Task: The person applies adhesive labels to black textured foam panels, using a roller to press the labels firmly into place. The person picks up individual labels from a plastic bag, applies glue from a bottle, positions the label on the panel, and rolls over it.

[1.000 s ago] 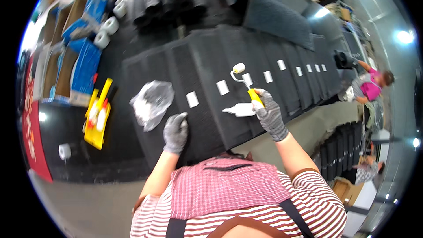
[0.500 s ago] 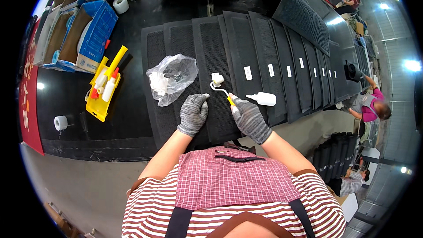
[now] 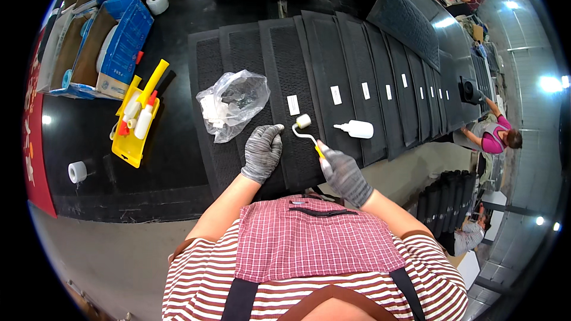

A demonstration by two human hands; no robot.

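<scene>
Since the roller (image 3: 304, 121), its head beyond our right fingers (image 3: 335, 159), seemed light and stiff, we gripped its yellow handle (image 3: 319, 151), the surest hold, our left fingers' (image 3: 266, 137) grip unclear.

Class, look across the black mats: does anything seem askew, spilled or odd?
Yes: one white label, fifth from the left, sits higher in the picture than its neighbours, breaking the row's line. The white bottle lies on its side, but no spill shows.
</scene>
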